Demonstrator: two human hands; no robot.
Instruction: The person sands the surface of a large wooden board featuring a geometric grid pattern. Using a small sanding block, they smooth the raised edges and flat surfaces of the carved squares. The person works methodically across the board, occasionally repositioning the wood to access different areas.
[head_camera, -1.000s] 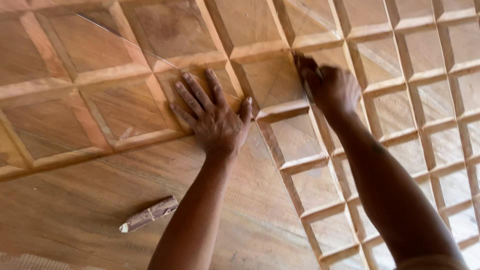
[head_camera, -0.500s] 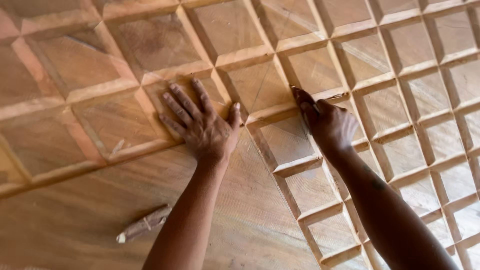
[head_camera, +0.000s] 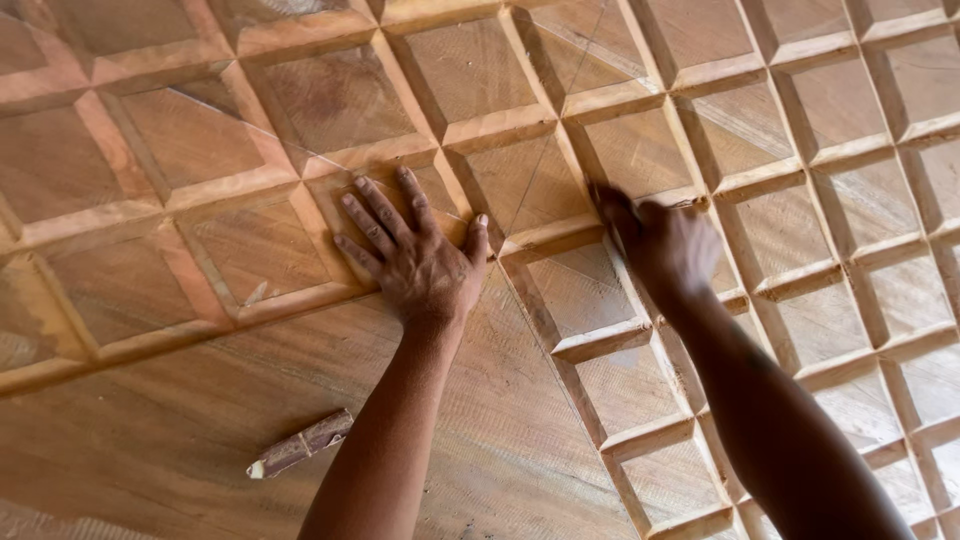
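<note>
- Right hand (head_camera: 665, 245) curled shut against a raised rib of the carved wooden panel (head_camera: 800, 150); whether it grips anything cannot be told; the rib runs diagonally beneath it
- Left hand (head_camera: 415, 255) spread flat on the panel, just left of it
- Wooden stick (head_camera: 300, 443) lies well apart, nearer the left arm
- Since the earlier frame, the right hand has slid slightly right

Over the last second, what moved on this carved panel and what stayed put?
The right hand slid down along the raised rib toward the person, closed on something hidden. The left hand stayed flat on the carved wooden panel. The small stick kept its place.
</note>
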